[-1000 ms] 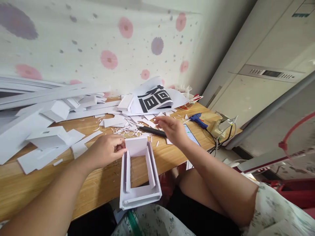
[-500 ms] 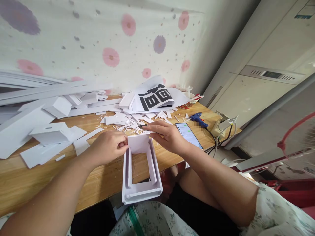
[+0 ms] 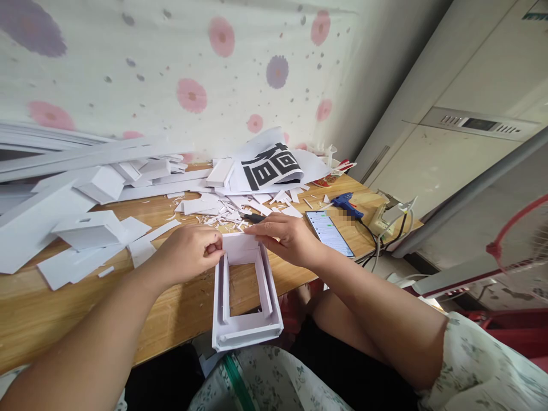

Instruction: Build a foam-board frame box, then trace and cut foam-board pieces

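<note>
A white foam board frame [image 3: 247,341], rectangular with raised double walls and an opening in the middle, juts over the table's front edge towards me. My left hand [image 3: 194,251] is closed, thumb and fingers pinched at the frame's far left corner. Across from it, my right hand [image 3: 289,235] holds the far right corner, fingers stretched over the top of the far end wall [image 3: 240,246] and thumb lower down. A dark tool handle [image 3: 254,218] lies just beyond the right fingertips; its kind cannot be made out.
White offcuts [image 3: 214,208] litter the wooden table [image 3: 171,311] behind the frame. Board pieces [image 3: 51,211] are stacked at left, and a paper with large black characters [image 3: 272,165] lies at the back. At right are a phone [image 3: 329,233], blue glue gun [image 3: 346,204] and power strip [image 3: 382,222].
The far end wall has tipped or lowered slightly at its top edge. My right fingers have shifted a little downward and now rest on that edge, uncovering more of the dark handle.
</note>
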Demonstrator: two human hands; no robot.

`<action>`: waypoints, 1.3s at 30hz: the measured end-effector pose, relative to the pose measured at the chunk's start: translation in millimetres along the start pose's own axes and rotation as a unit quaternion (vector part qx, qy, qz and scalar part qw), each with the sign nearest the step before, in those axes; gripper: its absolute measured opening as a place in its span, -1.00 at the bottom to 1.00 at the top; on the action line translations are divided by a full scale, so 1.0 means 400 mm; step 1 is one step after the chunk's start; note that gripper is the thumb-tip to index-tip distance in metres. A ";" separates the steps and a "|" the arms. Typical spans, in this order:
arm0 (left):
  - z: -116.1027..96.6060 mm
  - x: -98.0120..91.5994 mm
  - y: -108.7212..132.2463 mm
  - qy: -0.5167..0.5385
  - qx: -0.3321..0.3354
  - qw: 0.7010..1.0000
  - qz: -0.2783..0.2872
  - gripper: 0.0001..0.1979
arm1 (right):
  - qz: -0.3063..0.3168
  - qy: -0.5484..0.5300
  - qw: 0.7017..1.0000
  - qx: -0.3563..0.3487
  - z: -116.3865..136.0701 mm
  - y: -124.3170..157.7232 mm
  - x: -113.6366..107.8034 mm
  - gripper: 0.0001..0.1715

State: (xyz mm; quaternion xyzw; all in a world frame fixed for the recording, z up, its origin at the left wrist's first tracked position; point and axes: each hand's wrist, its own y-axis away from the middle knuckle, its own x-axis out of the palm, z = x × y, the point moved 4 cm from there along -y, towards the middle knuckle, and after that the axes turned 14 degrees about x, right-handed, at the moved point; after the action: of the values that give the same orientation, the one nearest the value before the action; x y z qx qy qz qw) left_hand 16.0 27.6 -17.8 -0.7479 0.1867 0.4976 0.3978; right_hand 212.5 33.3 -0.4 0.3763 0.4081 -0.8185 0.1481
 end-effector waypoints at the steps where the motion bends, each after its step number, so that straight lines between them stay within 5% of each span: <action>1: 0.000 0.000 0.000 0.005 -0.002 1.000 0.003 -0.79 | -0.002 -0.002 1.000 -0.004 0.001 0.000 -0.001 -0.74; 25: 0.013 0.007 0.008 0.035 0.004 0.999 0.023 -0.79 | -0.010 0.003 1.000 0.009 0.001 0.004 0.000 -0.73; 27: 0.015 -0.002 0.013 0.061 0.016 0.998 -0.003 -0.84 | -0.007 0.010 1.000 0.013 0.000 0.003 -0.001 -0.71; 33: -0.016 -0.080 -0.006 0.096 0.084 0.969 -0.210 -0.92 | 0.009 0.015 1.000 0.006 0.007 0.003 -0.001 -0.70; 35: -0.037 -0.092 -0.040 0.094 0.125 0.968 -0.196 -0.94 | 0.010 0.017 1.000 0.006 0.007 0.004 0.002 -0.70; 39: -0.042 -0.084 -0.116 0.143 0.124 0.980 -0.067 -0.86 | 0.012 0.031 0.999 0.014 0.003 0.005 0.011 -0.70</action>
State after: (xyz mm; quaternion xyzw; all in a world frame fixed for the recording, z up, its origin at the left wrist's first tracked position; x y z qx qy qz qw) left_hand 42.6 39.1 34.2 -0.7670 0.2507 0.3308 0.4892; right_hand 210.1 31.3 -4.5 0.4082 0.3965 -0.8102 0.1403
